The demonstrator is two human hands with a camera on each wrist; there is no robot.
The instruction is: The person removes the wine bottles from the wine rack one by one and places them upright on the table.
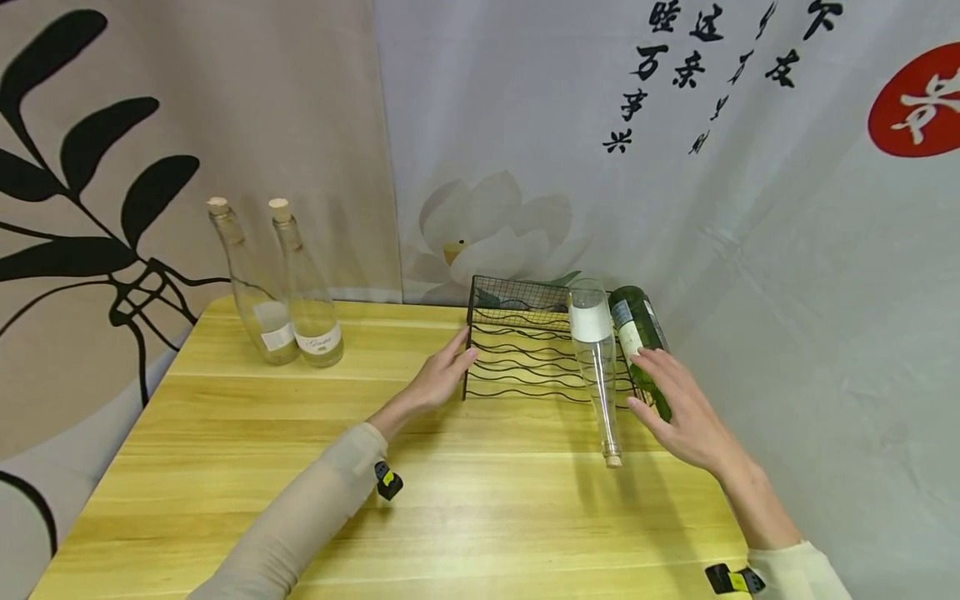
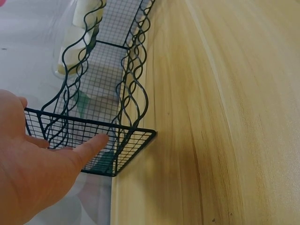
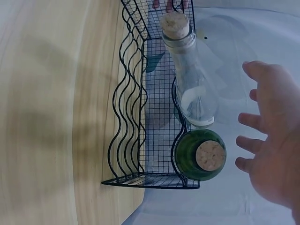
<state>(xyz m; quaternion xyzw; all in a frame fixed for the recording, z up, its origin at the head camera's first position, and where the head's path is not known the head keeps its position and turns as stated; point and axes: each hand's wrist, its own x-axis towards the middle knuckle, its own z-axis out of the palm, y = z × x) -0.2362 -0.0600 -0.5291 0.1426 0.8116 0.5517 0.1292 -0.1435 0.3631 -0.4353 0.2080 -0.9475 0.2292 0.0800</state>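
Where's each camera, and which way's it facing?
Head: worn there, facing forward and down at table and rack; left hand, right hand, sleeves show.
Left wrist: worn there, facing along the rack; left hand shows.
Right wrist: worn there, facing rack, clear bottle, green bottle; right hand, left fingertips show.
Head and right wrist share the green bottle.

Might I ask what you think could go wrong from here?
The clear bottle and the green bottle both lie at the right end of the wire rack, so an uneven load might let it shift if nudged. The clear bottle's neck juts past the front, where the nearby right hand could knock it. The two upright bottles stand close together and might clink or topple if bumped.
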